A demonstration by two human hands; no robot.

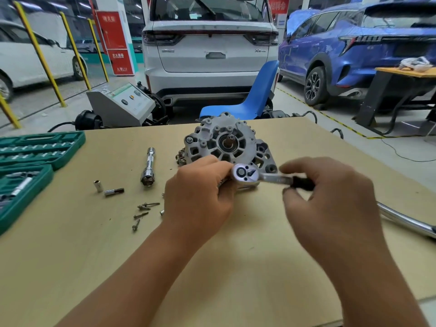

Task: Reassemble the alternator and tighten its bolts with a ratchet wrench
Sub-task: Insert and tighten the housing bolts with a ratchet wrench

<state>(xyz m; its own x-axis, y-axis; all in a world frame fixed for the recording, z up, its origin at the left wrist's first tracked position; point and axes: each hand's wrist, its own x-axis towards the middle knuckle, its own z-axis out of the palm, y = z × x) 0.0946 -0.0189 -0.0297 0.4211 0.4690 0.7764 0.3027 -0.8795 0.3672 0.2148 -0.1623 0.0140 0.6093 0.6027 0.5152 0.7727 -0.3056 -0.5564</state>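
The grey alternator [226,140] lies on the wooden table [236,256], its shaft end facing up. A chrome ratchet wrench [245,174] sits with its round head over the alternator's near edge. My left hand [200,197] holds the wrench head from the left, fingers curled beside it. My right hand [330,192] grips the black handle of the wrench, which points to the right. What lies under the wrench head is hidden.
Loose screws [142,212], two small sockets [108,188] and a long chrome socket [148,171] lie left of my hands. A green socket case [30,159] stands open at the table's left edge. A long chrome bar [405,219] lies at the right. A blue chair [254,95] stands behind.
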